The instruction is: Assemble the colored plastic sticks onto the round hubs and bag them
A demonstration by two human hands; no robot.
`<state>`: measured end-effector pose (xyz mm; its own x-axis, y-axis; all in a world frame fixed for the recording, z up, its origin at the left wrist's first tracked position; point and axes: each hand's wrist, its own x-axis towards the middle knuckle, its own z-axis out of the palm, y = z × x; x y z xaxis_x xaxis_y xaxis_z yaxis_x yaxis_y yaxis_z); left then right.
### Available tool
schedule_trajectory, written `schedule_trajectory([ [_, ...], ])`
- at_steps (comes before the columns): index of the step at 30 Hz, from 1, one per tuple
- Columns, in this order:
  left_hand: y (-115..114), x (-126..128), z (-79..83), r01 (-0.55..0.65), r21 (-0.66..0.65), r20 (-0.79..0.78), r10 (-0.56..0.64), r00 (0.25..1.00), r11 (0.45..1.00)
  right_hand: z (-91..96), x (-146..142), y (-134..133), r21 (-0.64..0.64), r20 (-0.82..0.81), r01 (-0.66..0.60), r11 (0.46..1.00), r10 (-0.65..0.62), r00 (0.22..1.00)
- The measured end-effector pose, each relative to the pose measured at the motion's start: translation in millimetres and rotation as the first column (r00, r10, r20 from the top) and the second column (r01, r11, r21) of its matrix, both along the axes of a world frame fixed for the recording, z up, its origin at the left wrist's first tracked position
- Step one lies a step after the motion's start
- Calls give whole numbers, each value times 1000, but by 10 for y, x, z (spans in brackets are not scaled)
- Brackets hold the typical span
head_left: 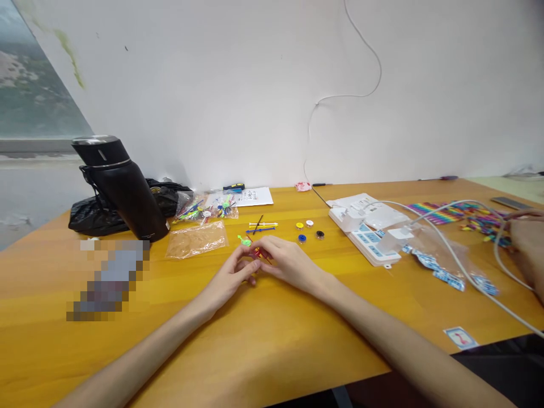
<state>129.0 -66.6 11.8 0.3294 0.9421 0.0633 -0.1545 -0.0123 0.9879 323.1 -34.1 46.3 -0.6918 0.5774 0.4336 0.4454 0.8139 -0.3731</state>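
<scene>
My left hand (233, 269) and my right hand (283, 258) meet over the middle of the table, fingertips together. Pinched between them is a small red plastic piece (258, 254), mostly covered by my fingers. Just beyond lies a green arrow-shaped piece (245, 241). Behind that are a thin black pointer (258, 224), a yellow pointer (264, 225) and a blue pointer (266, 229). To the right sit small round pieces: yellow (300, 225), white (310, 224), blue (301, 238) and black (320, 234).
A tall black bottle (131, 195) and a pixelated object (111, 277) stand at the left. Bags of coloured parts (208, 208) lie behind. At the right are a white power strip (369, 243), looping cables, blue packets (448, 279) and another person's hand (527, 243).
</scene>
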Motion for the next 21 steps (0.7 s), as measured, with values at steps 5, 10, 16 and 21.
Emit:
schedule_trajectory([
  [5,19,2,-53,-14,12,40,14,999,1000,23,-10,-21,29,34,-41,999,40,999],
  [10,2,-57,-75,-65,146,-202,94,975,987,16,24,-2,82,76,-37,996,31,997],
  [16,-20,-57,7,-14,215,-346,90,934,977,26,7,-31,144,163,-25,989,1,987],
  [21,-4,-41,48,-5,213,-356,82,931,977,17,-81,-86,133,127,73,988,-90,988],
])
